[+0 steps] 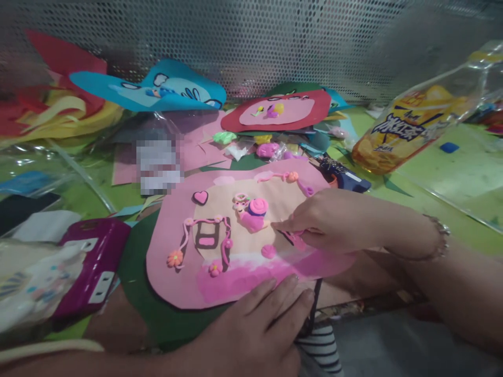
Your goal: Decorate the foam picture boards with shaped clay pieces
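Note:
A wavy-edged pink paper card (167,283) lies in front of me, with a pink clay snail (254,214) with a spiral shell at its middle. Clay flowers (175,258), thin twisted clay strands and a dark-edged pink heart (200,197) decorate it. My left hand (267,319) rests flat on the card's near edge, fingers stretched out. Over the card's right side, my right hand (322,222) is closed, its fingertips down beside a dark-outlined pink shape (296,239). Whatever is between those fingers is mostly hidden.
A drink bottle (408,131) leans at the right. Lumps of coloured clay (267,150) and a dark blue tool (346,175) lie behind the card. Red (291,118) and blue (184,86) paper crafts stand against the perforated metal panel (275,42). A purple case (98,256) sits left.

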`<state>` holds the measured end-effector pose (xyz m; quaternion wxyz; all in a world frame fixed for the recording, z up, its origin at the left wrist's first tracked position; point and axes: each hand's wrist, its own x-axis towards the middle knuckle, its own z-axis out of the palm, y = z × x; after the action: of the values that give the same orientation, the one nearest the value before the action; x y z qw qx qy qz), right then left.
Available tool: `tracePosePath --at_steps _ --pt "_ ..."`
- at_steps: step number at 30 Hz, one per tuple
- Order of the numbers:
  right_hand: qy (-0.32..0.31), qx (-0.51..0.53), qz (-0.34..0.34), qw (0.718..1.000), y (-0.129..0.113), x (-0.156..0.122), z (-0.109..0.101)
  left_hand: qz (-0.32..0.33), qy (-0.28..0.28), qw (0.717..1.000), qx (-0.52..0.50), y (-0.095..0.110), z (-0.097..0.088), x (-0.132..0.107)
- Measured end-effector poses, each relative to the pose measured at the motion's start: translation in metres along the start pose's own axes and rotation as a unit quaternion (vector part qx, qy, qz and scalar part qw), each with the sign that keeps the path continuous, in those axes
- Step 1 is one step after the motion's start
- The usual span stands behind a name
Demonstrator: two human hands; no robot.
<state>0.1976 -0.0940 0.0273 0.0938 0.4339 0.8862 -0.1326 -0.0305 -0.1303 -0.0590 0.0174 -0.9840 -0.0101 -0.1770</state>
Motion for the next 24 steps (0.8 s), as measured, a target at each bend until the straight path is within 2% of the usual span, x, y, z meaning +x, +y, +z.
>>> tracePosePath --at_steps 6,10,14,20,24 --pt "0.022 -0.013 -0.005 1.0 -0.0016 0.0004 0.0013 -0.005 0.006 1.0 -0.006 -0.0001 0.0037 0.0004" --pt "0.007 0.002 0.004 1.0 -0.0019 -0.0003 0.001 -0.016 0.001 1.0 -0.019 -0.0001 0.0022 0.0002" --pt "0.022 0.001 -0.003 1.0 -0.0004 -0.0009 0.0006 -0.018 0.0 1.0 -0.021 0.0007 0.0 -0.0003" --pt "0.003 0.01 -0.014 1.0 -0.002 0.0001 0.0011 -0.017 0.007 1.0 -0.017 0.0011 0.0017 0.0003" --pt "-0.015 0.011 0.008 1.0 -0.0046 -0.0003 0.0009 -0.017 0.002 1.0 -0.019 -0.0007 0.0026 0.0007"
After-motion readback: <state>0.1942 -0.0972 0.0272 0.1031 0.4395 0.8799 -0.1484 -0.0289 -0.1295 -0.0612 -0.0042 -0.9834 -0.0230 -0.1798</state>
